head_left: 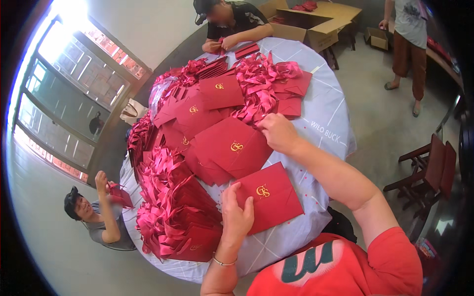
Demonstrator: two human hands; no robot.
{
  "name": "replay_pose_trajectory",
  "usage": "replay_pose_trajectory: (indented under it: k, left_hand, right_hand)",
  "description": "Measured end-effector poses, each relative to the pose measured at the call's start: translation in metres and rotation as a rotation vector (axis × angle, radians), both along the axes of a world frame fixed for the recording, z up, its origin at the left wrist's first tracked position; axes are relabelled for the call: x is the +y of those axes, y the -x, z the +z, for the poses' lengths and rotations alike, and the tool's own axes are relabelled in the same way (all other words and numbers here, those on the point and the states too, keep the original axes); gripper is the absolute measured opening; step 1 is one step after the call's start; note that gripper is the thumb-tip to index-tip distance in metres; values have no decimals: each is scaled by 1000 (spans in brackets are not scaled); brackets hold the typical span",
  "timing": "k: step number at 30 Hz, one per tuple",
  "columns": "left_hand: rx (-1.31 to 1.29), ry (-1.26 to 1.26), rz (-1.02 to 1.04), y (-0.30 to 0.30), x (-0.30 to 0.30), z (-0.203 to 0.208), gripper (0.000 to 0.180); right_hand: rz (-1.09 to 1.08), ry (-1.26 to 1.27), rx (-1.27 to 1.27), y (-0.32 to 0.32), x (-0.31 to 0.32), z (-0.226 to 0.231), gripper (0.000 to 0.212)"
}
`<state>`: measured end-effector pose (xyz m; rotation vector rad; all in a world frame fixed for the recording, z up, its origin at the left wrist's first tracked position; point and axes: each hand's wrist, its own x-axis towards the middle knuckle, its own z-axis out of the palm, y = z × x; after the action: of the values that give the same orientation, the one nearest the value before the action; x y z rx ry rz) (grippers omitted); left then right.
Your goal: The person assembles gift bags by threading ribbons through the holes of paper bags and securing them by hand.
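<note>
A flat dark red paper gift bag (276, 202) with a gold emblem lies on the table right in front of me. My left hand (237, 211) rests at its left edge, fingers stretched and thumb apart. Farther up, my right hand (279, 133) is closed, its fingertips pinched at the edge of a heap of pink-red ribbons (256, 91). Whatever those fingers hold is too small to make out. Beside both hands lies an overlapping stack of flat red bags (232, 148). More bags with ribbon handles (170, 207) stand packed together at the left.
A round table under a pale patterned cloth (323, 106) carries the piles. One co-worker (232, 27) handles a red piece across it; another (101, 217) lifts a small red bag at left. An open cardboard box (323, 37) and wooden stools (429, 167) stand beyond.
</note>
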<state>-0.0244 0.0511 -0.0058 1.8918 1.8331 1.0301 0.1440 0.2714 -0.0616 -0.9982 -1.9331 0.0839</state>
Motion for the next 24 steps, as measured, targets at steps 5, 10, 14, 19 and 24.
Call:
replay_pose_trajectory:
  k: [5, 10, 14, 19, 24]
  left_hand:
    - [255, -122, -91, -8, -9, 7, 50]
    - [296, -152, -183, 4, -3, -18, 44]
    - [389, -189, -180, 4, -2, -14, 40]
    - [424, -177, -157, -5, -6, -12, 36]
    - [416, -187, -166, -7, -7, -14, 35]
  right_hand:
    - [-204, 17, -269, 4, -9, 16, 13]
    - [-27, 189, 124, -7, -17, 49, 14]
    - [289, 470, 610, -14, -28, 79, 16]
    - [421, 558, 655, -33, -45, 106, 11]
    - [479, 326, 932, -64, -92, 162, 17]
